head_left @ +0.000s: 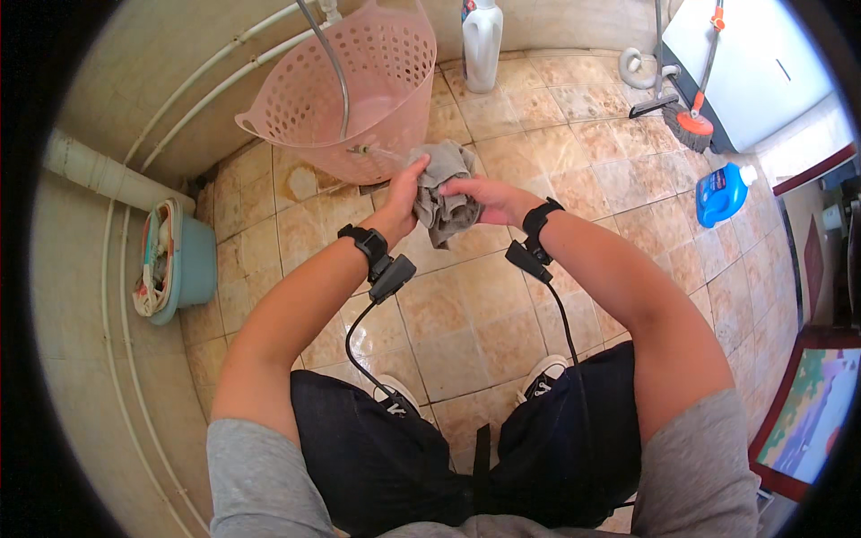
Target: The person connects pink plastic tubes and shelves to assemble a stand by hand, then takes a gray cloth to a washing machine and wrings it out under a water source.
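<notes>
Both of my hands grip a wet grey cloth (446, 199) over the tiled floor. My left hand (404, 193) clasps its left side and my right hand (489, 197) clasps its right side, with the cloth bunched and hanging between them. Just beyond the cloth stands a pink perforated laundry basket (350, 90), tilted against the wall. A thin metal hose (334, 63) runs down into the basket. Black bands with cables sit on both wrists.
A white detergent bottle (482, 45) stands behind the basket. A blue bottle (722, 193) lies at the right near a white appliance (753, 72) and an orange brush (691, 125). A teal tub holding cloth (175, 260) sits by the left wall pipes.
</notes>
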Demonstrator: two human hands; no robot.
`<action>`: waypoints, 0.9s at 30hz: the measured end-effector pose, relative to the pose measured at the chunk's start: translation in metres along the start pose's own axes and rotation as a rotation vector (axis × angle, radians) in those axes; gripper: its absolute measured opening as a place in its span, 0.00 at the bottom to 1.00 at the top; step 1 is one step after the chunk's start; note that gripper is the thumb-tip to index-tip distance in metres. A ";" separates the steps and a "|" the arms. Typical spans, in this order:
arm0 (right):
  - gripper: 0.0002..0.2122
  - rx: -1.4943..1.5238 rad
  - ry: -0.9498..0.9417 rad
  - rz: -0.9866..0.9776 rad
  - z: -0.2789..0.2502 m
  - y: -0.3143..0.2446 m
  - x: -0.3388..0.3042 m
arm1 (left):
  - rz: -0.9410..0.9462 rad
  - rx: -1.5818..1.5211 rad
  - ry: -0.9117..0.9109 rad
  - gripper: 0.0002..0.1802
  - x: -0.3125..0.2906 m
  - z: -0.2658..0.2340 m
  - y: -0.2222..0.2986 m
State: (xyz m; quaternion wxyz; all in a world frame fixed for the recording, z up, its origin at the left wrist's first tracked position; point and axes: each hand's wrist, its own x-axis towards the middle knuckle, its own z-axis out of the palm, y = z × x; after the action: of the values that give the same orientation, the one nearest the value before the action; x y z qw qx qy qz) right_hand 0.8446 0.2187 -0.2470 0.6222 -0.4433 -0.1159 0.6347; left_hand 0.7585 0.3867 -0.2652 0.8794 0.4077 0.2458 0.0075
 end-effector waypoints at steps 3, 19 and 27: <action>0.19 -0.007 0.161 -0.070 0.005 0.006 -0.001 | -0.043 0.262 0.049 0.27 -0.011 0.010 0.008; 0.19 -0.748 0.515 -0.424 0.011 0.015 0.021 | 0.155 0.575 0.253 0.29 -0.001 0.024 0.000; 0.18 -0.910 0.610 -0.486 0.033 -0.006 0.038 | 0.592 0.587 0.366 0.22 0.020 -0.004 0.007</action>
State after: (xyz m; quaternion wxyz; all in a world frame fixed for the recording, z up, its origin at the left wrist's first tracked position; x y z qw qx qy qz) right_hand 0.8318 0.2676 -0.2394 0.5024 -0.7883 -0.2900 0.2051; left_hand 0.7758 0.3982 -0.2711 0.6284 0.6845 0.2618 0.2606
